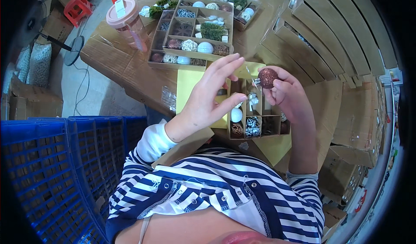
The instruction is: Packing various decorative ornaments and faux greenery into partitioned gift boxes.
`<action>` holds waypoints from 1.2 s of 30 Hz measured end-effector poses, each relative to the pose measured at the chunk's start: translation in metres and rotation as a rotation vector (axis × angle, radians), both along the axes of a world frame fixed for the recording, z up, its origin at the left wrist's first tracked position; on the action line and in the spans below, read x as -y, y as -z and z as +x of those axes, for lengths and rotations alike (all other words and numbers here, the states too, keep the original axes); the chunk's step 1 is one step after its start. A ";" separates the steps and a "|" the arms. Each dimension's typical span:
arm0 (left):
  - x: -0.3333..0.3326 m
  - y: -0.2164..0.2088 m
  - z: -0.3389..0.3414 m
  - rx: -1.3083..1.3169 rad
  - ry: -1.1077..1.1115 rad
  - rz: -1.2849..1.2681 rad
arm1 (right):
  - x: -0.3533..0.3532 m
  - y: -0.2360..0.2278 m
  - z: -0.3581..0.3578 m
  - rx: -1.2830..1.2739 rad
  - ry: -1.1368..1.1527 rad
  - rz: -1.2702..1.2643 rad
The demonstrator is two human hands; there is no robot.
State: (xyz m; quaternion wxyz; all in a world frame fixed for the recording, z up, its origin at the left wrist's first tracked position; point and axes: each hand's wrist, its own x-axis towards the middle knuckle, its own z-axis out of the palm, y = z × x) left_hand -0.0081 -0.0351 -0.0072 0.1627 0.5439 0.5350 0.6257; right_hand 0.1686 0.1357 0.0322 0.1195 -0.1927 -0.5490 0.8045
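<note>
My right hand [289,92] pinches a brown glittery bauble [268,78] with a silver cap, above a divided cardboard box [260,137]. My left hand [203,96] is raised just to the left of it, fingers and thumb spread, holding nothing. A thin strand shows between the hands, by the bauble's cap. In the box's near compartments lie a white ball [236,115], a brown woven ball [237,129] and a frosted pinecone [253,126]. A small white and silver ornament [253,100] sits in a middle compartment. My hands hide part of the box.
Filled divided boxes of ornaments [182,53] are stacked at the back, beside a pink lidded cup [125,23]. Cardboard trays [299,45] stand stacked at the far right. Blue plastic crates [43,170] are at the left. Yellow paper [186,88] lies under the box.
</note>
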 end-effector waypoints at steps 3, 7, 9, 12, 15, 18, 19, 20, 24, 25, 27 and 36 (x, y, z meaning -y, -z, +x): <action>-0.004 -0.002 0.005 -0.038 0.058 -0.036 | 0.010 -0.001 0.004 0.052 0.023 0.003; -0.008 0.005 0.011 -0.129 0.035 -0.091 | 0.014 0.011 0.016 0.103 0.014 -0.051; -0.010 0.007 0.014 -0.075 0.087 -0.163 | 0.020 0.018 0.023 0.067 0.058 -0.077; -0.014 0.010 0.017 -0.080 0.132 -0.204 | 0.019 0.029 0.034 -0.040 0.022 -0.043; -0.016 0.010 0.019 -0.045 0.114 -0.295 | 0.020 0.042 0.035 -0.300 -0.142 -0.017; -0.016 0.014 0.025 0.192 0.142 -0.448 | 0.015 0.038 0.039 -0.410 -0.188 0.558; -0.016 0.014 0.025 0.195 0.189 -0.435 | 0.017 0.039 0.041 -0.418 -0.188 0.632; -0.017 0.015 0.026 0.254 0.202 -0.455 | 0.017 0.040 0.044 -0.423 -0.189 0.708; -0.017 0.016 0.029 0.381 0.228 -0.472 | 0.018 0.040 0.052 -0.296 -0.136 0.907; -0.017 0.015 0.030 0.471 0.240 -0.462 | 0.018 0.041 0.052 -0.298 -0.061 0.945; -0.016 0.012 0.033 0.503 0.246 -0.473 | 0.019 0.044 0.052 -0.238 0.008 1.048; -0.019 0.006 0.029 -0.032 0.237 -0.352 | 0.020 0.057 0.047 -0.190 0.143 1.088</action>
